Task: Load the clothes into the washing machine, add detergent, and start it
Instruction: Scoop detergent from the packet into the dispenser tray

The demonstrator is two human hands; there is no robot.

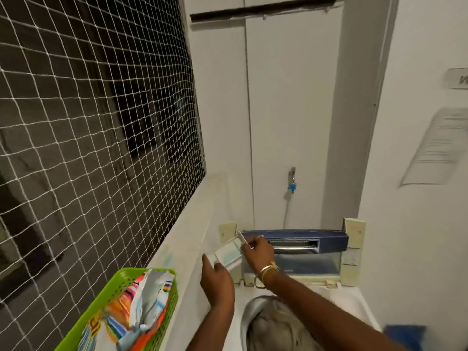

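Observation:
The white top-loading washing machine [354, 300] stands with its blue-edged lid [304, 238] raised upright against the wall. Beige clothes [278, 325] lie in the drum. A small pale detergent drawer [229, 252] sticks out at the machine's back left corner. My left hand [217, 282] grips the drawer's near end. My right hand [258, 252], with bangles at the wrist, pinches its far end by the lid. An opened, colourful detergent bag [141, 300] sits in a green basket [101, 307] on the ledge to the left.
A white ledge [187, 236] runs along the left under a window covered with white netting [88, 122]. A tap with a blue fitting [292, 178] is on the wall behind the machine. A paper notice [440, 148] hangs on the right wall. Something blue [405, 335] lies at the machine's right.

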